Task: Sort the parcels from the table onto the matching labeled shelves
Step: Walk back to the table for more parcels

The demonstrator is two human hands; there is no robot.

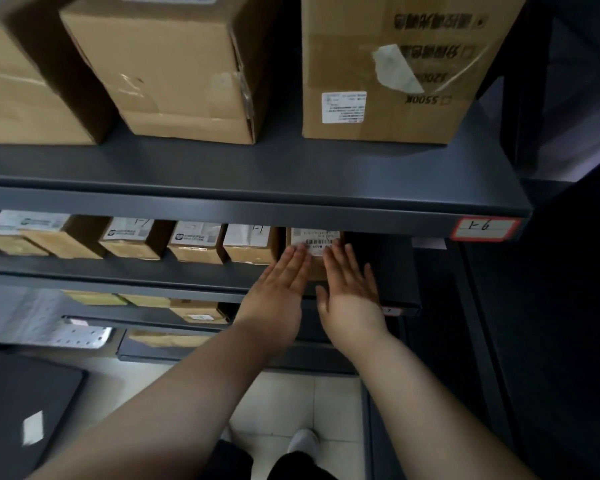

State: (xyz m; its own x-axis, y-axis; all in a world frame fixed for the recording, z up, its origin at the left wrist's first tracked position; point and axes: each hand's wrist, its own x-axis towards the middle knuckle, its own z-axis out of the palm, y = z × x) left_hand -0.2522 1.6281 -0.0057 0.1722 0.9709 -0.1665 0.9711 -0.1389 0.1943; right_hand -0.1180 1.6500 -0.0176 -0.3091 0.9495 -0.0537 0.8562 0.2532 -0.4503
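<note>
A person stands at a dark metal rack. Both arms reach forward to a small brown parcel (315,237) on the middle shelf (118,268). The left hand (278,289) and right hand (349,292) lie side by side, flat, with fingers straight. Their fingertips rest on the parcel's near face and grip nothing.

The parcel sits at the right end of a row of similar small parcels (196,242), just beside the last one. This parcel looks placed, perhaps needing only a final nudge inward. Whether more parcels wait cannot be told, since no table with parcels is clearly in view.

Above, the upper shelf (257,188) carries large cardboard boxes (174,64) and a red-edged tag (485,229) with handwriting on its front lip, which overhangs the row. The middle shelf's own tag is not readable. More parcels (198,311) lie on a lower shelf. Tiled floor and a white shoe (303,441) show below.
</note>
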